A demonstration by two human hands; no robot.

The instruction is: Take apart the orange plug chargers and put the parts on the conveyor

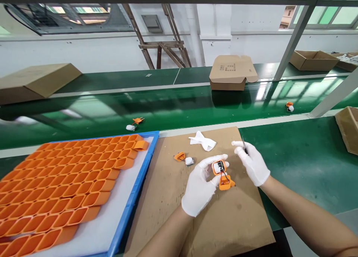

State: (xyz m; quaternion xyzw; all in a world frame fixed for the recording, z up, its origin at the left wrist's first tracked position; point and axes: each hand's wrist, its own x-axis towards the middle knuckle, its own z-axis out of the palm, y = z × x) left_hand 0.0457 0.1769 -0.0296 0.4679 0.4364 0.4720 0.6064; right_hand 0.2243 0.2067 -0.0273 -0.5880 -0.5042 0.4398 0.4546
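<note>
left hand (200,190), white glove: fingers closed around a small orange housing (219,167) with a white insert and thin wires, held just above the cardboard sheet (223,227); a second orange piece (226,182) hangs directly below it, touching the thumb side. right hand (253,164), white glove: just right of the housing, fingers pinched on a thin dark tool (244,146), tip pointing up. left of the left hand, on the cardboard: a loose orange-and-white part (184,158). just beyond both hands: a crumpled white cloth (202,140). well left of the hands: a blue tray (134,197) packed with rows of orange shells (61,182). beyond the hands, on the green belt surface (179,108): two more small orange-and-white parts (135,123), (289,106). farther off: folded cardboard boxes (232,72).
</note>
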